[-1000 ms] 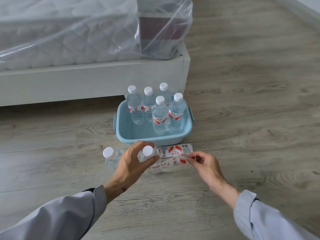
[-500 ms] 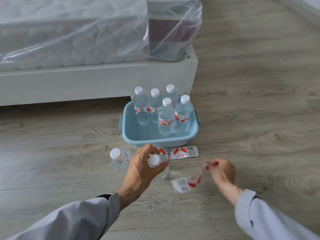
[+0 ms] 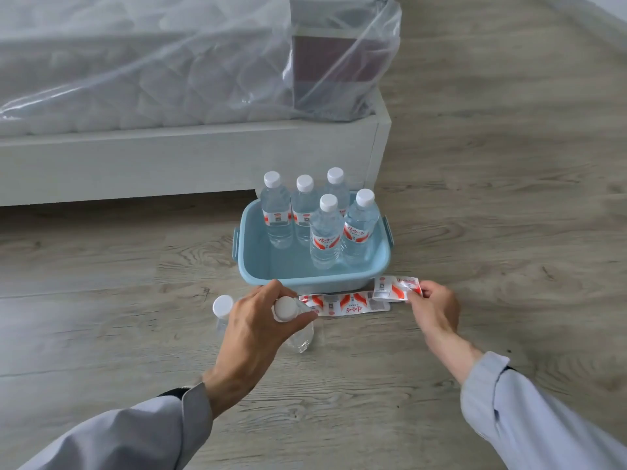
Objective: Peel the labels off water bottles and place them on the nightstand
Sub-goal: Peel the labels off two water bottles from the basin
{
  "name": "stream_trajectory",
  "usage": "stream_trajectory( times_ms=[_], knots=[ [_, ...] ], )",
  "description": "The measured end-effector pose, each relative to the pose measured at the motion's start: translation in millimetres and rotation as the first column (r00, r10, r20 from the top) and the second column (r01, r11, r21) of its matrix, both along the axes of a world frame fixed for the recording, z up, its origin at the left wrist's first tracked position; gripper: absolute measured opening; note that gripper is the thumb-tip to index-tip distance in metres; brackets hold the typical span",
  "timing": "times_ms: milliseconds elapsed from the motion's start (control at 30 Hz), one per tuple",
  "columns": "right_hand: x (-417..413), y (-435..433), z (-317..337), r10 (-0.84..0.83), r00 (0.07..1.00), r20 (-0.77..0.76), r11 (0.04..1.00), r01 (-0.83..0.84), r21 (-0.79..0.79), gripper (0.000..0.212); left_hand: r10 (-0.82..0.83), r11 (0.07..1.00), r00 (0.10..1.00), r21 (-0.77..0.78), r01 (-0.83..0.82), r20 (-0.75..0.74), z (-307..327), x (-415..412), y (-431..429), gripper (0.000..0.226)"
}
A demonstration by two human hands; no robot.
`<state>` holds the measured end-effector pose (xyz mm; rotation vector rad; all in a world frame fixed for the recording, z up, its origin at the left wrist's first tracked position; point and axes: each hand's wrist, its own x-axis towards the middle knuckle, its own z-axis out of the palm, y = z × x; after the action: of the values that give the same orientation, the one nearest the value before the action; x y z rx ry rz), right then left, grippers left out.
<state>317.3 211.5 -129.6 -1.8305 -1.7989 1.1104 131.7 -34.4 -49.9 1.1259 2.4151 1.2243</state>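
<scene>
Red-and-white plastic label (image 3: 397, 289), peeled free, is pinched in the right hand (image 3: 436, 308) above another flat label (image 3: 346, 303) on the wooden floor; the left hand (image 3: 252, 329) grips a bare clear bottle (image 3: 298, 334) by its neck. Five labelled bottles (image 3: 325, 232) wait in the pale blue plastic tub (image 3: 258, 266); no nightstand in view

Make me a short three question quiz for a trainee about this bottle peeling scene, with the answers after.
1. How many bottles stand in the blue tub?
2. True or false: the right hand pinches a peeled label.
3. The bottle in the left hand is: A) labelled, B) bare, C) uncapped?

Key:
1. Five, all with labels on.
2. True; another label lies flat on the floor in front of the tub.
3. B; the held bottle shows no label, and its white cap is on.
</scene>
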Motion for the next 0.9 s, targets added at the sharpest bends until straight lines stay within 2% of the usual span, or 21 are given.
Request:
stream_trajectory(
  times_ms=[67,133,233,400,500,600,667,733,800,900],
  knots=[
    [-2,-3,0,0.016,1.0,0.021,1.0,-0.016,-0.012,0.017,0.018,1.0,1.0,-0.02,-0.018,-0.007,2,0,0,0.04],
    [-3,-5,0,0.049,0.999,0.018,0.998,-0.048,-0.052,0.004,0.037,0.998,0.999,-0.047,-0.037,-0.02,3,1,0,0.04],
    [-1,-9,0,0.101,0.995,0.004,0.993,-0.101,-0.054,0.017,0.044,0.995,0.998,-0.089,-0.048,-0.046,5,2,1,0.042],
    [0,-14,12,0.202,0.979,-0.013,0.979,-0.201,0.039,0.047,-0.038,0.99,0.996,-0.138,0.026,-0.086,22,0,-4,0.04],
    [-5,-21,26,0.269,0.963,-0.031,0.952,-0.261,0.158,0.043,-0.086,0.995,0.984,-0.067,0.076,-0.158,47,-10,-17,0.036],
    [-12,-37,36,0.299,0.951,-0.076,0.931,-0.274,0.241,0.033,0.005,0.998,0.968,0.063,0.011,-0.251,68,-31,-47,0.019],
    [-16,-52,41,0.324,0.938,-0.119,0.926,-0.289,0.244,0.028,0.11,0.991,0.981,0.095,-0.095,-0.162,66,-48,-73,0.021],
    [-19,-70,45,0.399,0.905,-0.148,0.906,-0.364,0.218,0.03,0.173,0.981,0.983,0.075,-0.177,0.054,50,-58,-92,0.037],
    [-23,-87,45,0.508,0.845,-0.168,0.859,-0.481,0.177,0.035,0.15,0.989,0.96,-0.026,-0.148,0.235,26,-60,-100,0.058],
    [-34,-111,43,0.665,0.721,-0.196,0.743,-0.665,0.076,0.051,0.059,0.989,0.96,-0.147,-0.019,0.275,-7,-49,-96,0.07]
  ],
)
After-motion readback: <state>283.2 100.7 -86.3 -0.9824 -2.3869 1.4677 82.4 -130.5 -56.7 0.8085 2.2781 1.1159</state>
